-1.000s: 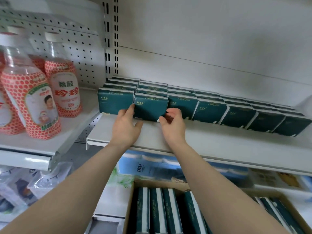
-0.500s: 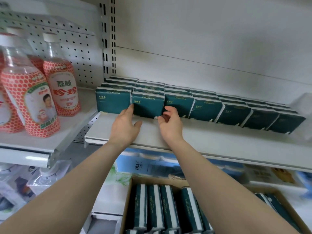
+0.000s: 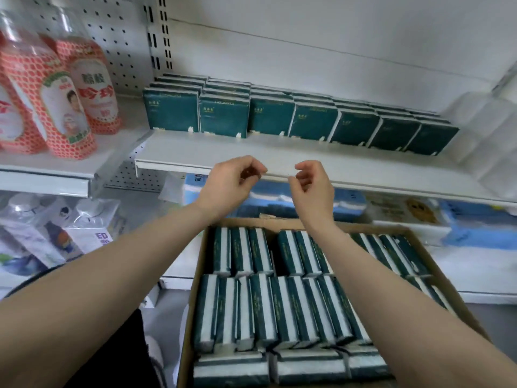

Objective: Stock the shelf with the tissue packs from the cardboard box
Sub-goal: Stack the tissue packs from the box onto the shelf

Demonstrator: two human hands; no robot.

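Observation:
Dark green tissue packs [image 3: 223,116] stand in several rows along the back of the white shelf [image 3: 279,161]. Below it, a cardboard box [image 3: 436,242] holds many more green-and-white tissue packs [image 3: 268,309] standing on edge. My left hand [image 3: 229,183] and my right hand [image 3: 312,189] hover side by side in front of the shelf's front edge, above the far end of the box. Both hands are empty with fingers loosely curled and apart. Neither touches a pack.
Red-and-white drink bottles [image 3: 84,88] stand on the neighbouring shelf at left. White wrapped packs [image 3: 486,135] sit at the shelf's right end. Blue packaged goods [image 3: 349,197] fill the shelf underneath, and bagged goods [image 3: 56,228] lie lower left.
Both hands let go of the front tissue pack on the shelf and drew back and down, past the shelf edge. The view tilted down, showing more of the box.

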